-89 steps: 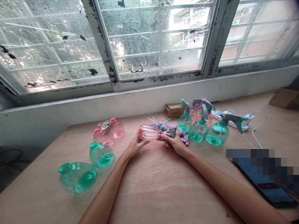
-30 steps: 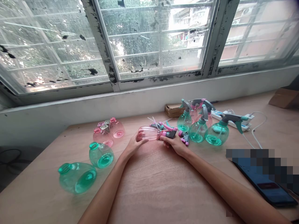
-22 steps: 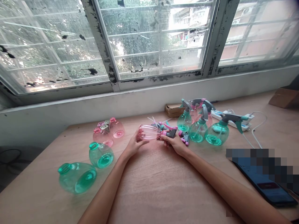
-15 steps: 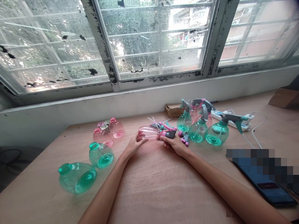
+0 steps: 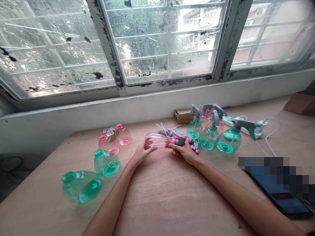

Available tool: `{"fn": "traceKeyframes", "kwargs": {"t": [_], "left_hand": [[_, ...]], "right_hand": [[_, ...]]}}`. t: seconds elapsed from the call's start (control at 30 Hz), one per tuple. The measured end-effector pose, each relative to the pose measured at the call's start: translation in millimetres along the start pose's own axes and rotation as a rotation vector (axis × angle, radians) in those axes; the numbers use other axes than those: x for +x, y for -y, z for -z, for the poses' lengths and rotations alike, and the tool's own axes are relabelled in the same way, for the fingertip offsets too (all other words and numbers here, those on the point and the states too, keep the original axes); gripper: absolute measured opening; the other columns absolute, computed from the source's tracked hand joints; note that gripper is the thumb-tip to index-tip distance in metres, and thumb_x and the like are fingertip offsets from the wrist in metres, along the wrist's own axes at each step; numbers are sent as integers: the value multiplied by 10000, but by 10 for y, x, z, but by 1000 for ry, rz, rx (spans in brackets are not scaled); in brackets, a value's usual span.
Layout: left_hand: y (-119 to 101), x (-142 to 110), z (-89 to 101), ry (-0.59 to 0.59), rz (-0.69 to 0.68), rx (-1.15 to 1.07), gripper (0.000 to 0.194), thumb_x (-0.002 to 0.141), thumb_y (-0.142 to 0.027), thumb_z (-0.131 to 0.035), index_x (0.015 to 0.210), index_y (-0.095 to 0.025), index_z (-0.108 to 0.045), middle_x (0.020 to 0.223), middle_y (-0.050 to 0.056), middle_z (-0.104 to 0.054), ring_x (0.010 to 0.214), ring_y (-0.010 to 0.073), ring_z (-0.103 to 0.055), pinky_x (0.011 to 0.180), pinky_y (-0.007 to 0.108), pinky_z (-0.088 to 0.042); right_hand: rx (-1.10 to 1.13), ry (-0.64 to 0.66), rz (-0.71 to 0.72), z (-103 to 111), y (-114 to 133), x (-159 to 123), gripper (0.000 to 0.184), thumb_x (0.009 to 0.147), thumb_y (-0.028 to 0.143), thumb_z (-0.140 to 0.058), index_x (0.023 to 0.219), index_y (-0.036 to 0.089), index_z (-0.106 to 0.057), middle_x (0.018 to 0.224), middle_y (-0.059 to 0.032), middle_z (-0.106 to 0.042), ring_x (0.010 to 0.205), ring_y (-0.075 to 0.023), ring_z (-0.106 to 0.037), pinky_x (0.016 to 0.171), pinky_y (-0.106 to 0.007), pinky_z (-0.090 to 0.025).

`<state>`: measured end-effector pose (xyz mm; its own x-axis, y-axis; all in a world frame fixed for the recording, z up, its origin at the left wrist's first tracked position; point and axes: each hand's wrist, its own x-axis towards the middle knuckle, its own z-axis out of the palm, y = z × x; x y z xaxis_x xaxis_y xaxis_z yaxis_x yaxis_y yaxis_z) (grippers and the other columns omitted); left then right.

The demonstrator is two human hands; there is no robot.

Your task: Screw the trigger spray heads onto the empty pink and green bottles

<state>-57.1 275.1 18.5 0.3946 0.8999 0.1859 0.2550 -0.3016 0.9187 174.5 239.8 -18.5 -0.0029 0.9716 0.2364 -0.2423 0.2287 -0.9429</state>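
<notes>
Pink bottle is tipped on its side in the middle of the tabletop, base to the left, neck to the right. Left hand is wrapped round the base end, and the right hand is gripping the sprayer right up at the neck. Can't tell how far it's threaded on, tbh. Loose sprayers are piled just behind and beside the right hand. Two open green bottles sit off to the left, and the phone is over on the right.
</notes>
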Motion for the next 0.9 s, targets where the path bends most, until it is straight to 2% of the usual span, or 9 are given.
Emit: {"fn": "traceKeyframes", "kwargs": {"t": [0.1, 0.17, 0.27, 0.37, 0.4, 0.6, 0.67, 0.8, 0.9], "left_hand": [[55, 11, -14, 14, -56, -91, 851, 744, -350, -789, 1464, -208, -357, 1380, 132, -566, 1236, 283, -570, 1058, 432, -445], [60, 15, -24, 31, -84, -138, 917, 735, -338, -799, 1498, -237, -302, 1421, 123, -540, 1259, 278, -560, 1067, 425, -441], [-1, 6, -24, 27, -68, -97, 807, 750, -367, -791, 1441, -208, -406, 1367, 132, -585, 1221, 290, -584, 1032, 413, -467], [-55, -10, -13, 16, -30, -42, 588, 809, -407, -731, 1313, -169, -542, 1255, 131, -653, 1169, 293, -608, 1012, 409, -476], [-51, -13, -10, 19, -23, -33, 573, 810, -408, -730, 1300, -168, -554, 1236, 126, -660, 1169, 293, -606, 1015, 410, -472], [96, 12, -21, -10, -51, -80, 927, 745, -350, -796, 1516, -272, -287, 1367, 108, -548, 1182, 271, -588, 1016, 427, -470], [90, 15, -20, 6, -47, -73, 876, 751, -365, -792, 1490, -253, -334, 1340, 114, -564, 1168, 272, -592, 997, 418, -483], [20, 3, -6, 3, -10, -10, 617, 801, -425, -732, 1319, -170, -515, 1226, 125, -625, 1140, 277, -603, 998, 423, -478], [33, 3, -6, 18, -33, -12, 661, 789, -397, -748, 1356, -179, -485, 1269, 126, -611, 1169, 279, -590, 1020, 425, -461]], "right_hand": [[4, -17, 7, -1, -1, 1, 325, 761, 376, -812, 967, 183, -652, 550, 37, -634, 397, -100, -487, 377, -217, -387], [0, -28, 11, -1, -1, 1, 301, 774, 397, -799, 916, 184, -640, 609, 15, -670, 394, -94, -489, 372, -217, -382], [-6, -30, 7, -3, 2, -1, 308, 777, 427, -792, 875, 184, -631, 687, -8, -703, 399, -87, -491, 371, -220, -381], [2, -36, 11, -6, 5, -2, 318, 756, 429, -810, 877, 200, -627, 628, 24, -673, 394, -90, -482, 378, -221, -376], [1, -39, 14, -7, 6, -2, 317, 751, 432, -814, 870, 202, -630, 608, 31, -664, 390, -90, -475, 379, -222, -370], [-34, -32, 10, -12, 20, -6, 343, 782, 493, -769, 834, 173, -658, 698, -28, -710, 413, -97, -490, 370, -233, -365], [-18, -42, 7, -12, 18, -7, 343, 770, 476, -785, 867, 177, -648, 664, -8, -691, 405, -96, -485, 368, -229, -367], [-6, -32, 3, -11, 2, -9, 352, 732, 399, -836, 942, 189, -648, 503, 66, -591, 384, -95, -459, 378, -217, -357], [1, -38, 1, -14, 4, -7, 351, 724, 403, -841, 928, 190, -651, 502, 64, -599, 381, -99, -467, 378, -220, -363]]}}
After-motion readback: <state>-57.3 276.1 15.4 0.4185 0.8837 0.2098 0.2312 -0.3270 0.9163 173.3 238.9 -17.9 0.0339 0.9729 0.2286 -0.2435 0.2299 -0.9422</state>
